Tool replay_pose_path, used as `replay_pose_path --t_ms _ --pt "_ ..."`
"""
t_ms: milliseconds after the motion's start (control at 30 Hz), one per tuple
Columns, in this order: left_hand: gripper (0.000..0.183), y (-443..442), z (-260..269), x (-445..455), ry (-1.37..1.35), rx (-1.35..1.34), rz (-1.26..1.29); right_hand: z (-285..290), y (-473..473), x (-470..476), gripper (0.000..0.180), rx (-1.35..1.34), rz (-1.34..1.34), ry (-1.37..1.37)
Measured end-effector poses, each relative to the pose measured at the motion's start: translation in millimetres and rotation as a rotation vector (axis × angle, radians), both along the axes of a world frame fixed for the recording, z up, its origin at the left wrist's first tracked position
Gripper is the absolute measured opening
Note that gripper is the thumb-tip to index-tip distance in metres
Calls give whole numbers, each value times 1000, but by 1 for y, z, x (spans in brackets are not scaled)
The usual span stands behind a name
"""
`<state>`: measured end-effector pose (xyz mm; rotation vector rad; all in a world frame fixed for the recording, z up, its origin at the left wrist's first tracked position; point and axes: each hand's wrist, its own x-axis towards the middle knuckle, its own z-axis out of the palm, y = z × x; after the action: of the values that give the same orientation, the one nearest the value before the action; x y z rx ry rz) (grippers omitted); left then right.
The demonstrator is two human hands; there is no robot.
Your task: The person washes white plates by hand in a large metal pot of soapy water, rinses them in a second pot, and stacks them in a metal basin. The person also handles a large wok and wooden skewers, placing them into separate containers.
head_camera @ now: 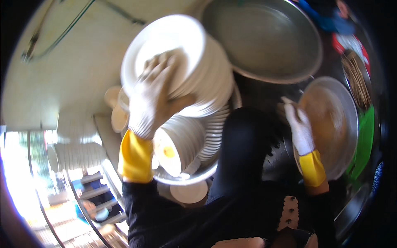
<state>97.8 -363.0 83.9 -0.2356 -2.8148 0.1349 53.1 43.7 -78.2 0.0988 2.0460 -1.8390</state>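
My left hand (155,90), in a white knit glove with a yellow cuff, reaches onto a tilted stack of white dishes. Its fingers lie inside the top dish (173,34) and its thumb lies across the rim side. Beneath that stack, more white plates (198,133) lean in a metal basin (198,178); one plate face (166,152) bears a yellow smear. My right hand (299,127), gloved alike, is beside the left rim of a metal basin (350,136) of brownish water. Its fingers are apart and blurred, with nothing visible in them.
A large round metal basin (263,73) stands ahead. Chopsticks (356,80) lie in a container at right, near a green plastic basket (364,139). Stacked dishes (77,156) stand by a bright opening at left. A single plate (189,192) lies low. Another person (338,21) is far right.
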Motion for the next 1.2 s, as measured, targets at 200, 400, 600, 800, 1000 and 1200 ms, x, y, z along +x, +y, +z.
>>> replay_pose_path --t_ms 200,400,600,800,1000,1200 --pt "74 37 -16 21 258 27 204 24 -28 -26 59 -105 135 149" --pt "41 69 -44 21 618 197 463 80 -93 -61 58 200 396 638" --pt "40 78 -56 25 730 435 514 119 -189 -92 62 272 517 1003" --pt "38 78 -56 121 884 754 114 121 -228 -92 65 454 494 1152" --pt "17 81 -150 357 630 1230 824 104 -231 -90 72 432 332 1123" --pt "75 95 -380 539 400 1348 2510 101 -225 -103 66 517 374 1207"
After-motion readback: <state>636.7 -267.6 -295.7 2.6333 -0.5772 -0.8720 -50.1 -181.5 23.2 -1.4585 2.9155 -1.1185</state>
